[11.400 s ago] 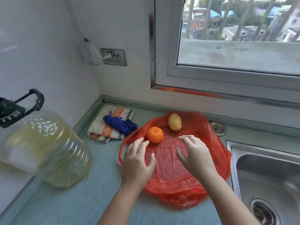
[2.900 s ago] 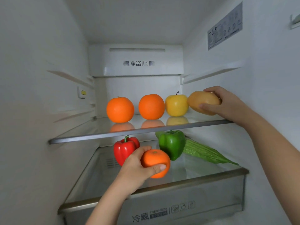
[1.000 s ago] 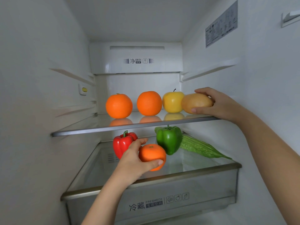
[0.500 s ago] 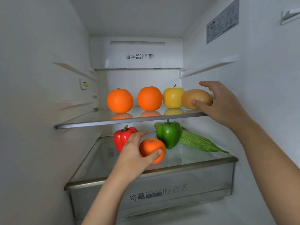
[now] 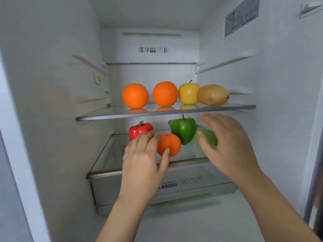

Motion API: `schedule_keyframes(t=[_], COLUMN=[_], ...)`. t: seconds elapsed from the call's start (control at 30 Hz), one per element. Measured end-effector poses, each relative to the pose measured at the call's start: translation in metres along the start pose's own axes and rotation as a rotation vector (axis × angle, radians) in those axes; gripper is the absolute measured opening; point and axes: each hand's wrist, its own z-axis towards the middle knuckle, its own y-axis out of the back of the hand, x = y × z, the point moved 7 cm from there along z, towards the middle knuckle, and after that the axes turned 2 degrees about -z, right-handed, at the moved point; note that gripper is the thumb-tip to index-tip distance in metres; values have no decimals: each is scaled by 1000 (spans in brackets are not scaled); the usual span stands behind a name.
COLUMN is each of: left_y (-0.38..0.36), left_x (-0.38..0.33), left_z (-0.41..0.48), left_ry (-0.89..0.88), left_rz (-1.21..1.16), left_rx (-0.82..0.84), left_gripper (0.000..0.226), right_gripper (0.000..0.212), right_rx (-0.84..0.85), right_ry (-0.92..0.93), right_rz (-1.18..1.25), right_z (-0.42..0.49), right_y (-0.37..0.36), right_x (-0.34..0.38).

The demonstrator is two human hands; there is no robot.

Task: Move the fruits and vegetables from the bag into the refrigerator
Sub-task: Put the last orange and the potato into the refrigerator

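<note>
Inside the open refrigerator, a small orange rests on the lower glass shelf between a red pepper and a green pepper. My left hand still cups its left side, the thumb across its lower front. My right hand hangs open and blurred below the upper shelf, in front of a green bitter gourd. The brown potato lies free at the right end of the upper shelf, beside a yellow apple and two oranges.
A clear crisper drawer sits under the lower shelf. White refrigerator walls close in on the left and right, with empty shelf rails higher up. The upper shelf's left front part is bare glass.
My right hand has let go of the potato on the upper shelf and dropped below it. My left hand has set the small orange down on the lower shelf and loosened around it.
</note>
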Motion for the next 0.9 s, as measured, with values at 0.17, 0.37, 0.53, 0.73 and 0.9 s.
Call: schedule_keyframes(t=[0.17, 0.37, 0.53, 0.73, 0.9], left_y=[8, 13, 29, 57, 79], left_x=[-8, -19, -37, -74, -119], left_z=[-28, -65, -90, -125, -170], left_ry=[-20, -27, -8, 20, 78], left_rz=[12, -14, 8, 35, 72], left_rx=[6, 31, 20, 24, 61], left_gripper=[41, 37, 37, 38, 38], right_gripper=[39, 38, 39, 41, 42], right_rx=[118, 206, 255, 300, 362], right_ry=[13, 23, 24, -6, -14], right_rz=[-25, -94, -126, -113, -82], right_z=[-33, -73, -99, -129, -167], right_y=[0, 10, 31, 72, 119], right_x=[23, 42, 49, 56, 60])
